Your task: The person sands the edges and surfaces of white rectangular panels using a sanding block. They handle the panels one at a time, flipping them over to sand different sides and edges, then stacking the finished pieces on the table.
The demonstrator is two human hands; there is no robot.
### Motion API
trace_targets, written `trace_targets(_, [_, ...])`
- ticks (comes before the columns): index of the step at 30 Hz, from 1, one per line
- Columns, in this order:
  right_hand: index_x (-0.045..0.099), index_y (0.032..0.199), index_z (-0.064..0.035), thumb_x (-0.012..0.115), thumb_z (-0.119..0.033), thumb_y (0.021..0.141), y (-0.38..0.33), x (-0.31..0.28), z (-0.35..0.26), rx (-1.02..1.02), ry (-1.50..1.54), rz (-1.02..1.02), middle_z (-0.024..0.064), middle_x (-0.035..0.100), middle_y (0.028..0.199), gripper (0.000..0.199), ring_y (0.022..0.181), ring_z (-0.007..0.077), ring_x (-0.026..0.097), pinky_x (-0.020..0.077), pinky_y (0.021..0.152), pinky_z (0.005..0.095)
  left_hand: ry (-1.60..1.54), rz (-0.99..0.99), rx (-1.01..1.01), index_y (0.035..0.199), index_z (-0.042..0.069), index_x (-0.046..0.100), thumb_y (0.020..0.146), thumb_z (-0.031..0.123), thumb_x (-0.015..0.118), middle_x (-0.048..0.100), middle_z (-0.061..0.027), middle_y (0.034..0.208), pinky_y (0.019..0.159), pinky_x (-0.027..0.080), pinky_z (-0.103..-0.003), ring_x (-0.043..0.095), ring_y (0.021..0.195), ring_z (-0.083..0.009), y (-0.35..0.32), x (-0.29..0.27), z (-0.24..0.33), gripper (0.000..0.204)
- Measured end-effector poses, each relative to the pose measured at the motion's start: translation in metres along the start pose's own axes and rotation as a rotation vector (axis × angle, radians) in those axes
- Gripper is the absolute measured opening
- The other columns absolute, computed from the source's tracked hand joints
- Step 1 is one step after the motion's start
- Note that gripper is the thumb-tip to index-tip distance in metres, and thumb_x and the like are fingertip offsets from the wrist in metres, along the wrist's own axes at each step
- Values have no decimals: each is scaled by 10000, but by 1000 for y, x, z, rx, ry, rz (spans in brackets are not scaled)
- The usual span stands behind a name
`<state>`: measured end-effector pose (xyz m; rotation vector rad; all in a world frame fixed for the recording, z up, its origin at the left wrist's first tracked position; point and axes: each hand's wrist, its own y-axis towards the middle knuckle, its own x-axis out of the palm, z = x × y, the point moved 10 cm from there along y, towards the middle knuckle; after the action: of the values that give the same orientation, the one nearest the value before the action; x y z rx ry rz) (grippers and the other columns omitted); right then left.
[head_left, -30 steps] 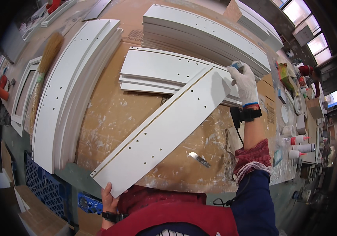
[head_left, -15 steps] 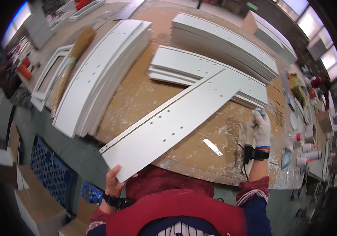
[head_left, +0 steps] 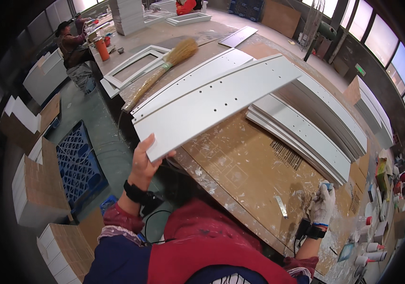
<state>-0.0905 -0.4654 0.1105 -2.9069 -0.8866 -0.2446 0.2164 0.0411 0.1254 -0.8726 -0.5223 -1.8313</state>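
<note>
A long white board (head_left: 212, 102) with drilled holes and a groove along one edge is held up at its near end by my bare left hand (head_left: 146, 158), thumb on top. Its far part lies across the view of the left stack of white boards (head_left: 231, 57); whether it touches them I cannot tell. My right hand (head_left: 324, 207), in a white glove, is closed on a small blue thing (head_left: 328, 186) whose kind is unclear. This hand is over the table's right part, near the low stack of white boards (head_left: 302, 135). A small metal strip (head_left: 281, 207) lies left of it.
A straw brush (head_left: 180, 53) and white frames (head_left: 138, 64) lie beyond the left stack. Another board stack (head_left: 342, 111) stands at the right. White bottles (head_left: 375, 247) are at the right edge. A blue plastic pallet (head_left: 77, 161) is on the floor; a person (head_left: 72, 47) sits far left.
My view has turned to the left. The board in my left hand has swung from over the low stack towards the left stack. My right hand keeps hold of the blue thing.
</note>
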Motion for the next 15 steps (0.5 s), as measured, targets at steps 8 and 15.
trace_targets(8, [551,953,-86,627,-140,851,-3,9,14,47,-85,15,-23,537,756,138,590,75,492,406,480,211,14,34,113,1215,-11,452,900,195,571,589,-157,1128,748,583,-500,636,961,-297,68,-25,34,395])
trace_targets(15, [564,915,-63,617,-143,855,-3,4,24,100,-157,25,-3,522,706,112,558,84,480,387,457,212,-21,189,137,1180,-4,475,920,205,549,588,-155,1107,795,565,-508,624,976,-304,70,-34,35,342])
